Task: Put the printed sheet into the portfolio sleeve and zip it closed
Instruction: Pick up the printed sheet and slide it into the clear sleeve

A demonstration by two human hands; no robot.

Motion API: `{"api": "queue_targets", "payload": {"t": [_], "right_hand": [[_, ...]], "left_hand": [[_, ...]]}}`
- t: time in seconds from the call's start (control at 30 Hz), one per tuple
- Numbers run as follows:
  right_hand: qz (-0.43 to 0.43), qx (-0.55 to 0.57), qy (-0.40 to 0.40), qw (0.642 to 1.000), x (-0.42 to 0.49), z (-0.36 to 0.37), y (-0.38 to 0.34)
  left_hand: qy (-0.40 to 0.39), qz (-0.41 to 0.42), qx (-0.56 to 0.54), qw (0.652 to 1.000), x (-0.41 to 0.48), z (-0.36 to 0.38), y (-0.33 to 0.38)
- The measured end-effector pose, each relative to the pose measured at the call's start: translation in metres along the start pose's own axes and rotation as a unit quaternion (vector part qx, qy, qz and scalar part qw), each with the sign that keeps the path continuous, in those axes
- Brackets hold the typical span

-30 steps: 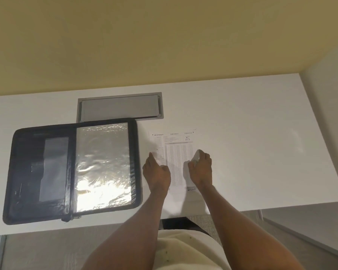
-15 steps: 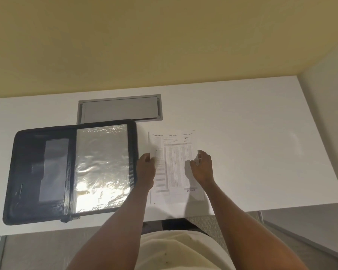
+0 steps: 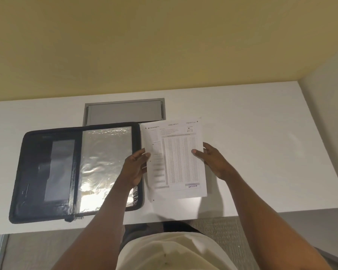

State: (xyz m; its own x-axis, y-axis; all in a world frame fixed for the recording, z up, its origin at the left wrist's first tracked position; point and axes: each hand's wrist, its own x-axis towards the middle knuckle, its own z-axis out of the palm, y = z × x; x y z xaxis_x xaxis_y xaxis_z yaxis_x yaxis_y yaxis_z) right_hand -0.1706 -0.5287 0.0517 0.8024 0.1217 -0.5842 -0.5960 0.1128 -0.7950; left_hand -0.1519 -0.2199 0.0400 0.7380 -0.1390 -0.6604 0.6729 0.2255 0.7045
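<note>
A person holds a printed sheet (image 3: 176,158) by its two long edges above a white desk (image 3: 261,152), the left hand (image 3: 134,168) pinching the left margin with the thumb on top and the right hand (image 3: 215,160) gripping the right margin the same way, thumb laid across the printed grid. The fingers of both hands sit behind the paper and cannot be seen. The sheet carries a dense table of small rows, a header line too blurred to read, and the word "ENTERED" stamped near its lower right corner; its faint shadow falls on the desk below it, near the desk's front edge.

Just left of the left hand lies the black zip portfolio (image 3: 47,172), opened flat, its zipper track running round the rim. The clear plastic sleeve (image 3: 103,162) on its right half glares with reflected light, so what lies under the film cannot be made out, and the left forearm crosses its lower right corner. The portfolio's left half shows dark pockets with a grey panel; detail there is lost in shadow. The sheet's left edge appears to overlap the portfolio's right border.

Beyond both hands, a grey cable hatch (image 3: 123,112) is set into the desk, its near edge covered by the portfolio and the sheet's top corner. A pale shirt fills the bottom of the view, cut off by the frame.
</note>
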Motion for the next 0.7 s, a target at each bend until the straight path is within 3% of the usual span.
{"api": "queue_targets", "payload": {"t": [0.1, 0.17, 0.33, 0.5, 0.7], "right_hand": [[0.02, 0.049, -0.084, 0.995, -0.002, 0.003, -0.009], [0.022, 0.059, -0.092, 0.994, -0.005, 0.008, -0.011], [-0.013, 0.05, -0.047, 0.998, -0.011, 0.017, -0.013], [-0.05, 0.016, -0.027, 0.998, -0.023, 0.029, -0.02], [-0.105, 0.006, 0.098, 0.99, -0.031, 0.04, -0.01]], "left_hand": [[-0.033, 0.012, -0.004, 0.999, -0.004, -0.002, 0.011], [-0.049, 0.015, 0.005, 0.999, -0.006, 0.0, 0.018], [-0.094, 0.013, 0.027, 0.995, -0.009, 0.001, 0.029], [-0.193, 0.033, 0.088, 0.977, -0.014, 0.015, 0.038], [-0.139, 0.149, 0.143, 0.968, -0.025, 0.029, 0.033]]}}
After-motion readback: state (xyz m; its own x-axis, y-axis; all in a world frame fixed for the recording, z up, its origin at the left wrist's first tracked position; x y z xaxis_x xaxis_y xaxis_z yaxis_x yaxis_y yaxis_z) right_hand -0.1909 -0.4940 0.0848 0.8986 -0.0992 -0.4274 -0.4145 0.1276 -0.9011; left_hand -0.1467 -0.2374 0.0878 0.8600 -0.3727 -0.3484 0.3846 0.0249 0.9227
